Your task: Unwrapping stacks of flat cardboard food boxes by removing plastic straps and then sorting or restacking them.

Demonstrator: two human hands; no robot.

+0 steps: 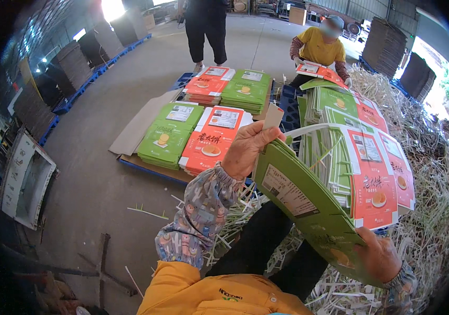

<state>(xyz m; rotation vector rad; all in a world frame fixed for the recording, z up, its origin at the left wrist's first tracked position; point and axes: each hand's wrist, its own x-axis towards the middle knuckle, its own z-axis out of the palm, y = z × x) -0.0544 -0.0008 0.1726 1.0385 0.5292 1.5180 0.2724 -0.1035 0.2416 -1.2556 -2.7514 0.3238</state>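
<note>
A stack of green printed carton blanks (308, 210) is held tilted in front of my body, slightly bent. My left hand (248, 149) grips its upper left corner between thumb and fingers. A small pale flat piece (273, 116) sticks up from that hand; whether it belongs to the stack I cannot tell. Around the lower right end my right hand (382, 257) is closed, partly hidden by the stack. Just beyond stands a pile of green blanks (337, 157) with red-and-white blanks (374, 184) on its near side. A white strip (313, 128) runs near my left hand toward this pile.
A pallet ahead left carries stacks of green blanks (169, 134) and red blanks (216, 134). Paper strips (429, 210) heap up at right and around my legs. A co-worker in yellow (321, 47) handles red blanks; another person (206, 29) stands behind the pallet. A metal casing (27, 173) lies left.
</note>
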